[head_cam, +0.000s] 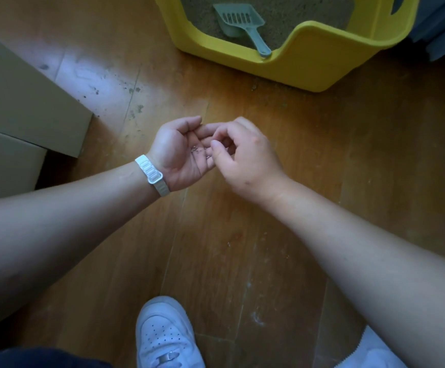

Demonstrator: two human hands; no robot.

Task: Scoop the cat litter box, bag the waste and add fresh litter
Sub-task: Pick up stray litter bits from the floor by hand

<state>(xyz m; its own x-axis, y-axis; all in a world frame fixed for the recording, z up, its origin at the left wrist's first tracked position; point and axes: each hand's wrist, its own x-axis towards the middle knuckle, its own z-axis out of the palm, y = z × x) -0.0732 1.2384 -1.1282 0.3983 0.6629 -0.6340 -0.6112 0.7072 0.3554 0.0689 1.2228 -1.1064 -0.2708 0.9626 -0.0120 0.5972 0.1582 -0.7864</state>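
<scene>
A yellow litter box (316, 57) stands on the wooden floor at the top, filled with sandy litter (282, 11). A grey-green slotted scoop (238, 19) lies in the litter, its handle end resting on the low front rim. In the middle of the view, above the floor, my left hand (181, 152) is turned palm up and loosely cupped, with a few dark litter grains (197, 150) lying in it. My right hand (245, 158) hovers over that palm with its fingers curled and thumb and fingertips drawn together. Whether they hold a grain is too small to tell.
Cardboard boxes (22, 96) stand along the left. Scattered grains and dust (133, 110) dot the floor between them and the litter box. My white shoe (163, 338) is at the bottom. A dark grey object (444, 22) stands right of the litter box.
</scene>
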